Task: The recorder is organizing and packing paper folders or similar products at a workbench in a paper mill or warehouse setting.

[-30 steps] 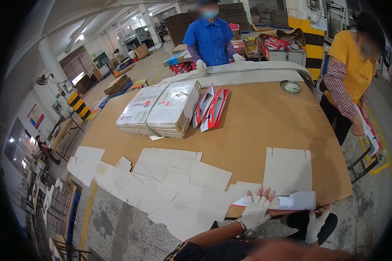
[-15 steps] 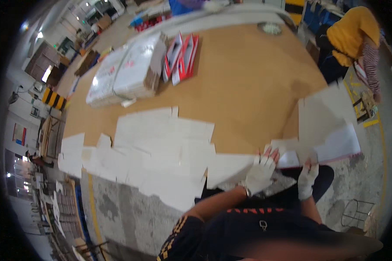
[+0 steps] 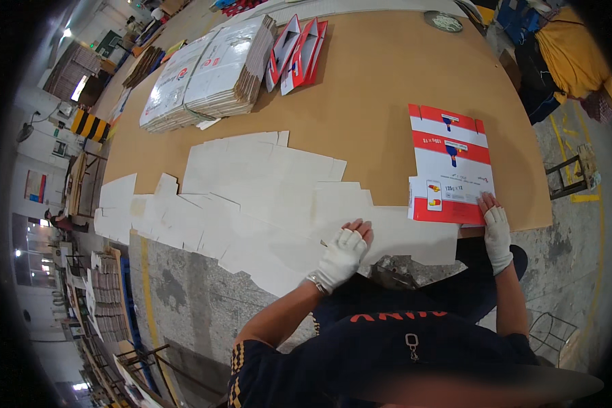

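A flat carton blank [image 3: 451, 166], printed red and white with small pictures, lies on the table's right side. My right hand [image 3: 497, 236], in a white glove with bare fingertips, rests its outstretched fingers on the blank's near right corner. Farther left, my left hand [image 3: 343, 255], gloved the same way, lies with fingers extended over the near edge of several overlapping white cardboard blanks [image 3: 251, 183]. Nothing shows in its grasp. A crumpled, shiny clear-grey piece [image 3: 394, 272] sits below the white blanks, close to my lap; its kind is unclear.
The brown board tabletop [image 3: 374, 88] bears a strapped stack of cardboard [image 3: 214, 75] at the far left. Beside it stand folded red-and-white cartons [image 3: 299, 58]. A round dish [image 3: 443, 22] sits at the far edge. A person in yellow [image 3: 574, 51] bends at the right.
The blank at the right, earlier raised with its plain side showing, now lies flat, printed side up. My left hand has moved left from beside it onto the white blanks.
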Available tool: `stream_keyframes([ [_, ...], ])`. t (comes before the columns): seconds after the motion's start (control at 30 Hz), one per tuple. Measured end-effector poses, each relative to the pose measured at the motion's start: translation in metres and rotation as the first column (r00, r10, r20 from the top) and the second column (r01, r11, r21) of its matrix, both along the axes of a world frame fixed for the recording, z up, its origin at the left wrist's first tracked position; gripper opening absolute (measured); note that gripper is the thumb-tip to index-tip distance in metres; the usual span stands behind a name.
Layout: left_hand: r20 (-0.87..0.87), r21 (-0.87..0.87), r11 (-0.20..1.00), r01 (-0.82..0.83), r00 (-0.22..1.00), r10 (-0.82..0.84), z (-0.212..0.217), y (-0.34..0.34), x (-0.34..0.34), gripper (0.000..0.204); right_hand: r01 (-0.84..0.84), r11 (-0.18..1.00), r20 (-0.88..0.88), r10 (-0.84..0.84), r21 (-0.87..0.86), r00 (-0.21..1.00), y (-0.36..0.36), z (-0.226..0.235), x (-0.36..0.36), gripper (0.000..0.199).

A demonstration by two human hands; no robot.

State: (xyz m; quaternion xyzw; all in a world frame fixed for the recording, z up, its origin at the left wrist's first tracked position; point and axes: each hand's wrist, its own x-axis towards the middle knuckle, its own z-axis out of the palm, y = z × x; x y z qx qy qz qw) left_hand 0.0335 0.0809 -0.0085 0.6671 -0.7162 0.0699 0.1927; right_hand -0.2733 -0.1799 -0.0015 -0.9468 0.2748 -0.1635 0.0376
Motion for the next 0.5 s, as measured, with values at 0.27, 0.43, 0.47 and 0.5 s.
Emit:
stream_keyframes([
  [0.27, -0.709, 0.128, 0.992, -0.012, 0.698, 0.1, 0.003, -0.045, 0.022, 0.015, -0.018, 0.963, 0.265, -0.056, 0.268, 0.963, -0.012, -0.012, -0.008, 0.052],
  [0.43, -0.367, 0.151, 0.935, -0.32, 0.86, 0.354, -0.004, -0.073, -0.004, 0.027, -0.01, 0.961, 0.313, -0.08, 0.275, 0.946, -0.001, -0.001, -0.007, 0.059],
  [0.47, -0.223, 0.074, 0.947, -0.313, 0.92, 0.322, -0.007, -0.076, -0.009, 0.035, -0.001, 0.984, 0.114, -0.019, 0.181, 0.993, 0.002, 0.003, -0.002, 0.061],
  [0.5, -0.072, 0.002, 0.957, -0.291, 0.954, 0.291, -0.008, -0.077, -0.014, 0.045, -0.011, 0.996, -0.099, 0.02, 0.085, 0.995, 0.006, 0.009, 0.002, 0.063],
])
